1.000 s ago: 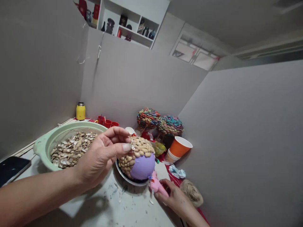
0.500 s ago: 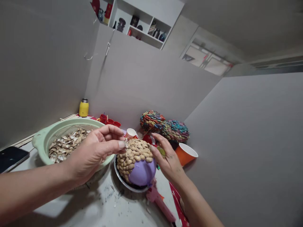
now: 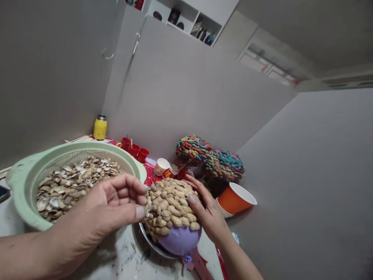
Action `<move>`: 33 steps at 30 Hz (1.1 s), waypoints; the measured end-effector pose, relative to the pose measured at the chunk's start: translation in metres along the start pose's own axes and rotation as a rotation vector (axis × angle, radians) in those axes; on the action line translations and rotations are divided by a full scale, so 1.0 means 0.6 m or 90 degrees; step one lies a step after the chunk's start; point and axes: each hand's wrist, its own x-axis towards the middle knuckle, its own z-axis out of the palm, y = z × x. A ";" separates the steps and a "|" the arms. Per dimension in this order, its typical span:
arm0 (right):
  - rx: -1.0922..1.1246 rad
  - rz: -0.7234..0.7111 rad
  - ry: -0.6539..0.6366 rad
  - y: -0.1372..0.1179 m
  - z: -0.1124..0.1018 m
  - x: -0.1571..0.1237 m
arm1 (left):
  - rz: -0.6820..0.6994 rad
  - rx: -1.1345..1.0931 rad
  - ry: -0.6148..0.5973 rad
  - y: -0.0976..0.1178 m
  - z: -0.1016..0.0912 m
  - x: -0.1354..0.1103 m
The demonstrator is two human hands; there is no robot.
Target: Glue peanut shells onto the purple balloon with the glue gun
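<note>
A purple balloon [image 3: 182, 240] with peanut shells [image 3: 171, 202] stuck over its upper part sits in a round metal bowl [image 3: 154, 245], its knot toward me. My right hand [image 3: 208, 212] lies against the balloon's right side, thumb on the shells in front and fingers over the top. At the left side of the shells is my left hand [image 3: 116, 206], fingers curled and thumb tip close to them. Small whitish bits show by that thumb; what they are is too small to tell. Beneath the bowl's near edge a pink handle-like thing [image 3: 201, 264] is partly hidden.
A green colander [image 3: 21, 186] of loose shells stands left. Behind are red cups [image 3: 134, 150], a paper cup [image 3: 161, 166], a yellow flask [image 3: 100, 128] and two colourful shell-covered balls [image 3: 194, 150] [image 3: 225, 165]. Orange paper cups [image 3: 235, 200] lie right, near the wall.
My view has moved closer and shifted. My right hand has come down onto the balloon's shells, and the balloon shows less bare purple. My left hand has stayed by its left side.
</note>
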 end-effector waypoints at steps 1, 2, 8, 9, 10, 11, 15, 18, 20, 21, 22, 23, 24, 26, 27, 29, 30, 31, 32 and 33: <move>0.015 -0.004 0.022 0.003 0.002 -0.007 | -0.008 0.008 0.001 -0.003 0.000 0.000; 0.027 -0.007 0.040 0.006 0.004 -0.013 | -0.017 0.016 0.000 -0.005 0.001 0.000; 0.063 -0.017 0.089 0.016 0.012 -0.026 | -0.040 0.029 -0.016 -0.010 0.017 0.000; 0.072 -0.020 0.096 0.017 0.013 -0.026 | -0.041 0.029 -0.017 -0.011 0.020 0.000; 0.083 -0.024 0.104 0.019 0.015 -0.027 | -0.042 0.029 -0.016 -0.012 0.023 0.001; 0.096 -0.028 0.114 0.021 0.016 -0.028 | -0.041 0.029 -0.015 -0.013 0.026 0.001; 0.128 -0.033 0.148 0.023 0.019 -0.035 | -0.044 0.027 -0.011 -0.018 0.036 0.008; 0.133 -0.028 0.158 0.021 0.018 -0.039 | -0.054 0.039 -0.016 -0.023 0.045 0.013; 0.138 -0.022 0.157 0.021 0.018 -0.040 | -0.061 0.053 -0.021 -0.027 0.050 0.015; 0.143 -0.018 0.157 0.022 0.018 -0.040 | -0.063 0.059 -0.021 -0.029 0.052 0.015; 0.150 -0.013 0.160 0.022 0.019 -0.040 | -0.063 0.063 -0.020 -0.031 0.053 0.015; 0.159 -0.009 0.165 0.023 0.020 -0.041 | -0.063 0.065 -0.020 -0.032 0.054 0.015; 0.171 -0.006 0.171 0.024 0.022 -0.041 | -0.063 0.067 -0.020 -0.033 0.054 0.015; 0.202 -0.003 0.187 0.025 0.027 -0.042 | -0.061 0.068 -0.016 -0.035 0.053 0.016; 0.219 -0.002 0.195 0.026 0.029 -0.044 | -0.061 0.069 -0.014 -0.036 0.051 0.016; 0.248 0.004 0.212 0.027 0.034 -0.047 | -0.059 0.071 -0.010 -0.038 0.048 0.019; 0.258 0.006 0.218 0.027 0.035 -0.049 | -0.058 0.069 -0.010 -0.039 0.047 0.020; 0.265 0.009 0.223 0.028 0.037 -0.050 | -0.059 0.067 -0.013 -0.040 0.045 0.021; 0.268 0.011 0.226 0.027 0.037 -0.051 | -0.059 0.064 -0.015 -0.041 0.044 0.021; 0.268 0.013 0.228 0.027 0.038 -0.052 | -0.059 0.062 -0.018 -0.043 0.043 0.022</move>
